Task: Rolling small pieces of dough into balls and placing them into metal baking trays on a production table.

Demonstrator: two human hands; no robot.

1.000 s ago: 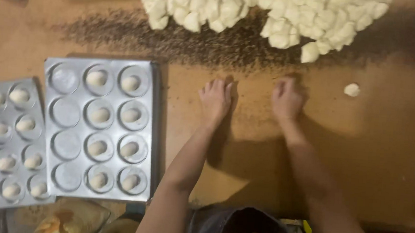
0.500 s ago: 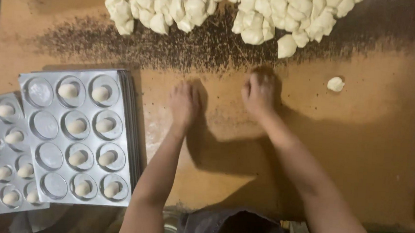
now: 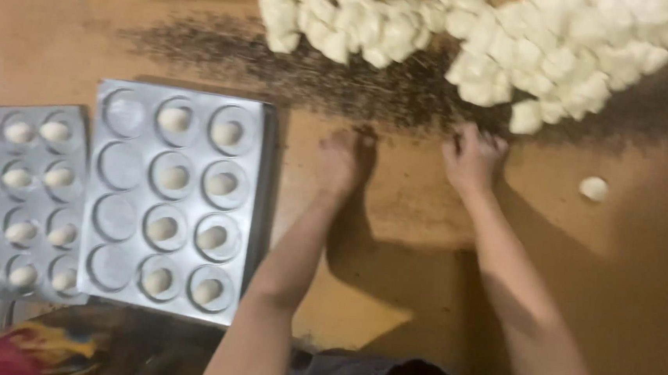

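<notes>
Two bare arms reach up from the bottom of the picture onto a brown worktop (image 3: 639,311). The left hand (image 3: 341,161) lies palm down on the worktop, near the middle. It is blurry, so I cannot tell if the fingers are spread or tucked, or if anything is under it. The right hand (image 3: 473,158) is just beside it, toward 3 o'clock. Its fingers are bent down onto the worktop, and I cannot tell if it has something under it either. From the right hand, toward 12 o'clock, there is a big pile of white dough lumps (image 3: 477,41) that runs across the top of the picture. The fingertips of the right hand are very near the lowest lumps. A dark band of tiny seeds (image 3: 311,72) lies on the worktop under and in front of the pile. One small dough ball (image 3: 593,188) sits alone toward 3 o'clock from the right hand, well apart from the pile. Toward 9 o'clock from the left hand is a silver tray (image 3: 172,200) with round cups. Eight of its cups have a small dough ball in them. A second tray (image 3: 19,201) sits just beside it, farther toward 9 o'clock, with a dough ball in every cup that shows.
</notes>
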